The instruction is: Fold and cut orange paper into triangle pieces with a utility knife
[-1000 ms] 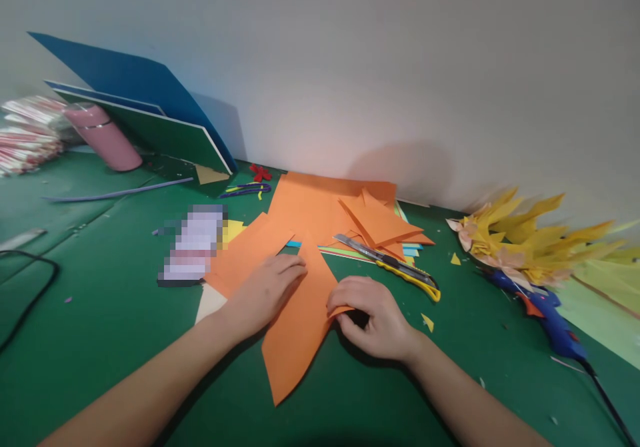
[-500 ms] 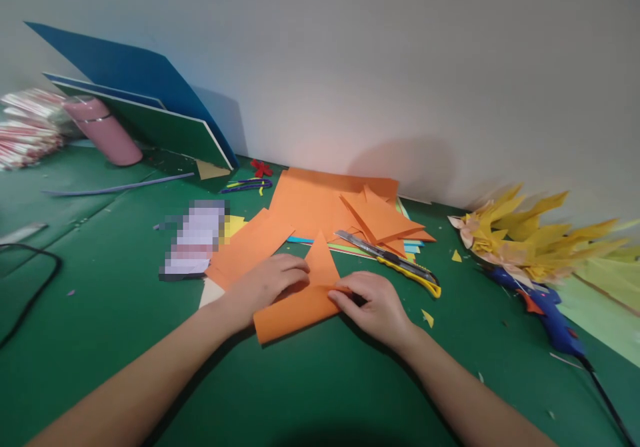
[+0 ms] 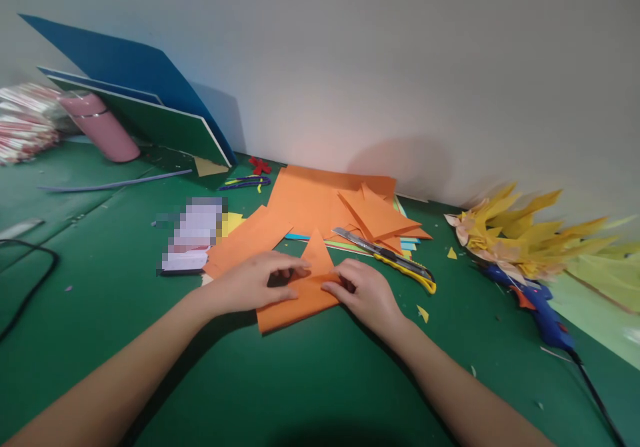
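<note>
A folded orange paper piece lies on the green table in front of me, its pointed tip toward the wall. My left hand pinches its left part between thumb and fingers. On the right, my right hand grips the paper's edge with curled fingers. Both hands hold the same piece, close together.
Behind lie more orange sheets and folded orange triangles. A yellow utility knife rests right of them. A blue glue gun and yellow paper flower sit at right. Coloured boards and a pink bottle stand at back left.
The long lower point of the orange paper has been folded up over the piece. Both hands moved together onto the fold, the left one shifting from flat to pinching.
</note>
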The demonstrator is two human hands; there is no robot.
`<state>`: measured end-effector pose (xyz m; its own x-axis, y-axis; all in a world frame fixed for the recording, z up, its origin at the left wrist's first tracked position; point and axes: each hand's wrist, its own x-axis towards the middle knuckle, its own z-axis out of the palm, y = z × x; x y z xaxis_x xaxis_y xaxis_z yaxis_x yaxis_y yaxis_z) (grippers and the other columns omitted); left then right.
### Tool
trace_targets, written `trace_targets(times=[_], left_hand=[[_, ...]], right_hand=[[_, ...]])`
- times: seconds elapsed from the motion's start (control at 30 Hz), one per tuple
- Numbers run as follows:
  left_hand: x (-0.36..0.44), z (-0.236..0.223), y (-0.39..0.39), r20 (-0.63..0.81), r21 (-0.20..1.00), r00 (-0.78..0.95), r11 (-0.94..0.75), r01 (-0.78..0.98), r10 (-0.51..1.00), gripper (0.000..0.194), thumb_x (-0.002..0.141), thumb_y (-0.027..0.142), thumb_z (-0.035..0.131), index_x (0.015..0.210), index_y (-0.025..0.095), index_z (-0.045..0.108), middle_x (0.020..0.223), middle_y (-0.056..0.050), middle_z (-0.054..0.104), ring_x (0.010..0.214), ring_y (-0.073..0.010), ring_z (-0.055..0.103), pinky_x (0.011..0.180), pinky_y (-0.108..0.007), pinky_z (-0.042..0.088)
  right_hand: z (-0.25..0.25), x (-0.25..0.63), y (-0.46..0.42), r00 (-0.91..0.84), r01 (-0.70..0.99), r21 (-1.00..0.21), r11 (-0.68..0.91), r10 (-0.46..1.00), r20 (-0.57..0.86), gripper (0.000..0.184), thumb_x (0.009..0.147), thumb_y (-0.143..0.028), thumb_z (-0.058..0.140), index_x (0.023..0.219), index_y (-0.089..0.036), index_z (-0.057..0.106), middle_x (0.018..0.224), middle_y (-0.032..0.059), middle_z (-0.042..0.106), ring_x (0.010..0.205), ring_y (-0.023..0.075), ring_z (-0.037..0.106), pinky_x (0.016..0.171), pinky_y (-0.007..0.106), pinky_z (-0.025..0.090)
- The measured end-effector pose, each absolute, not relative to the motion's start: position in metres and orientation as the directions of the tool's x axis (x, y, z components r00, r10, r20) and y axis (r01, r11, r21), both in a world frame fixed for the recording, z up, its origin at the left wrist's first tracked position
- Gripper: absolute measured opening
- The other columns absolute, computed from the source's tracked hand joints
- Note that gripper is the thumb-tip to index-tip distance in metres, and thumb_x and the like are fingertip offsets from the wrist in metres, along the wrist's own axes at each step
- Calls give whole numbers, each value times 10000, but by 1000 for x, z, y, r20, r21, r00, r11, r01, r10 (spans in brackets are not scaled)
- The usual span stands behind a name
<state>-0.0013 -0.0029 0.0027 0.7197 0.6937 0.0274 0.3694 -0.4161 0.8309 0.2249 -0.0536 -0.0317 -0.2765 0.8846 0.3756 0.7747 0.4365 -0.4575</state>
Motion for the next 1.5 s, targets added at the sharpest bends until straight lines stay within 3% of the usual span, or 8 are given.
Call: trace_targets(times=[0.27,0.53,0.67,0.8,0.93,1.2,1.37,1.5], left_hand=[[10,-1,-14,83,645,788,-636,424,610,342,917,189,394,1054,268,697,1002,-71,594,933,-215,582,826,-343,473],[10,-4,-11,94,629,819,-671,392,567,255,900,260,514,1098,279,674,1103,-74,595,983,-240,563,873,-380,452],[13,-8,-12,117,549,832,-733,402,543,313,935,234,423,1146,278,651,1136,-101,580,978,-247,550,851,-401,450],[14,-15,-14,124,519,808,-732,443,576,371,973,268,328,1164,302,645,1180,-109,567,1033,-263,538,860,-411,441],[12,-23,-13,127,525,783,-711,468,609,348,953,267,372,1077,344,688,1263,-78,540,1118,-291,500,912,-434,406],[10,-21,-12,120,322,863,-842,433,490,532,885,75,315,1270,351,559,1314,-51,537,807,-210,471,762,-326,396],[10,-18,-12,42,220,886,-869,443,463,502,929,79,298,1324,304,511,1416,-34,477,768,-183,424,751,-296,376],[9,-20,-11,28,248,894,-870,427,447,494,935,79,297,1331,285,507,1474,1,422,771,-183,403,747,-288,370]], right_hand=[[-33,224,-53,-252,793,-463,395,906,341,305,867,-326,604,617,-212,472,570,-41,454,521,127,439,481,250,296],[-32,224,-52,-213,769,-516,378,912,351,288,864,-359,603,634,-212,513,551,-40,470,503,129,450,468,250,305],[-33,225,-52,-156,729,-601,327,935,320,124,823,-319,647,838,-204,603,610,-38,527,489,125,461,467,245,352],[-34,226,-51,-129,674,-685,278,956,262,210,787,-221,654,987,-186,601,694,-27,564,488,116,478,487,242,404],[-32,228,-51,-144,644,-704,298,952,271,205,765,-140,639,962,-188,610,691,-31,557,497,112,478,502,239,419],[-32,230,-50,-129,623,-703,342,932,339,112,778,-106,630,861,-181,622,718,-10,581,529,113,511,522,236,455],[-24,236,-60,-328,594,-500,631,757,566,170,883,-105,502,885,-179,654,852,70,663,803,174,624,721,295,520],[-22,244,-75,-552,602,-259,755,629,548,249,914,-82,417,974,-153,648,901,97,704,820,195,639,718,320,543]])
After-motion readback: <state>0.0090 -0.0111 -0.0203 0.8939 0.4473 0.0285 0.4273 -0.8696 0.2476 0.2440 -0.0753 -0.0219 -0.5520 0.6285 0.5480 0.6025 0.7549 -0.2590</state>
